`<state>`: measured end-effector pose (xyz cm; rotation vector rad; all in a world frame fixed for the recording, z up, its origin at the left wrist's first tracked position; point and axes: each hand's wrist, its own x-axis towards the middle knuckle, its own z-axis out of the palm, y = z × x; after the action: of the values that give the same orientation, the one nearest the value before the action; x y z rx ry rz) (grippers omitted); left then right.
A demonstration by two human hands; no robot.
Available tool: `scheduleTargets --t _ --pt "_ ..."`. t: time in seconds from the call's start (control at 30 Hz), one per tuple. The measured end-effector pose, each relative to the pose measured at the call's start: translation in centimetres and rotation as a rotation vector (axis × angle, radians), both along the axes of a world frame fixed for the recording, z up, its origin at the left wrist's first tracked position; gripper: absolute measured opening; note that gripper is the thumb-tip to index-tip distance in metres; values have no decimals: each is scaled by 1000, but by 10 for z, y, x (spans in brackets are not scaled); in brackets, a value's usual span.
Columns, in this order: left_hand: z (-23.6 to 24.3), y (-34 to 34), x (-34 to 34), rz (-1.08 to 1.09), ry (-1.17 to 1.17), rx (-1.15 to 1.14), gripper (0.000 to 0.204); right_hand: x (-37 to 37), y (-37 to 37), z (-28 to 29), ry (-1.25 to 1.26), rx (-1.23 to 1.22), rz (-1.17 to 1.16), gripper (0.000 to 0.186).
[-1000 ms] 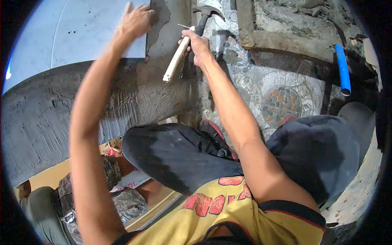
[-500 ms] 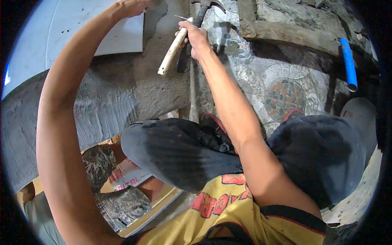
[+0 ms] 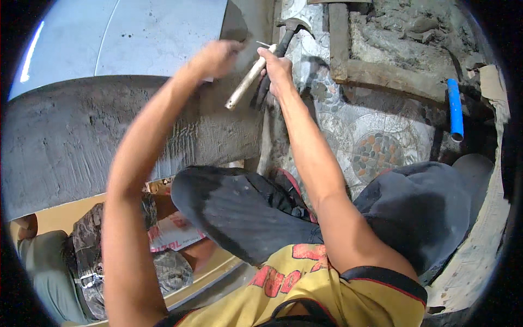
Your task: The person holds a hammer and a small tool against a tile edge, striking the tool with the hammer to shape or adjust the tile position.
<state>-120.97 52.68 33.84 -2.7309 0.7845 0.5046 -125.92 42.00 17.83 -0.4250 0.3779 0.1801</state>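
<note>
My right hand [image 3: 279,70] is closed around a claw hammer [image 3: 284,43] and a long pale stick-like handle [image 3: 244,90] held side by side. The hammer's head points away from me and its dark grip runs down behind my fingers. A thin pointed piece sticks out near the pale handle's upper end; its kind is unclear. My left hand [image 3: 220,59] is smeared by motion, over the near right corner of a large glossy pale tile [image 3: 147,46]. Its fingers cannot be made out. The tile lies on a grey cement-coated slab [image 3: 109,125].
Mortar inside a timber frame [image 3: 392,76] lies at the far right, beside a blue pipe [image 3: 456,111]. Patterned floor tiles [image 3: 376,147] show between my knees. Another person in camouflage shorts [image 3: 87,234] is below the slab at left, near a printed sack [image 3: 174,231].
My left hand has come back toward me and to the right, nearer my right hand. My right hand keeps the hammer and pale handle. The view has shifted slightly.
</note>
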Motion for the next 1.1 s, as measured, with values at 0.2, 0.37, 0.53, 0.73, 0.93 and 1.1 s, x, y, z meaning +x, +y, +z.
scheduleTargets --t 0.2,0.37,0.53,0.73,0.93,1.1 --pt "-24 -21 -91 367 48 -196 60 5 7 13 -149 -190 -152 40" --pt "-12 -31 -80 664 -4 -503 44 2 -10 16 -108 -86 -40 50" --pt "-19 3 -51 575 -120 -486 42 2 -11 16 -22 -34 -48 48" --pt "-24 13 -47 472 -334 -349 41 3 -18 8 -20 -46 -44 46" --pt "-14 5 -72 437 -309 -288 44 0 -17 -2 -17 -22 -43 44" --pt "-9 -7 -67 547 -295 -227 42 -7 3 2 -51 -31 -25 36"
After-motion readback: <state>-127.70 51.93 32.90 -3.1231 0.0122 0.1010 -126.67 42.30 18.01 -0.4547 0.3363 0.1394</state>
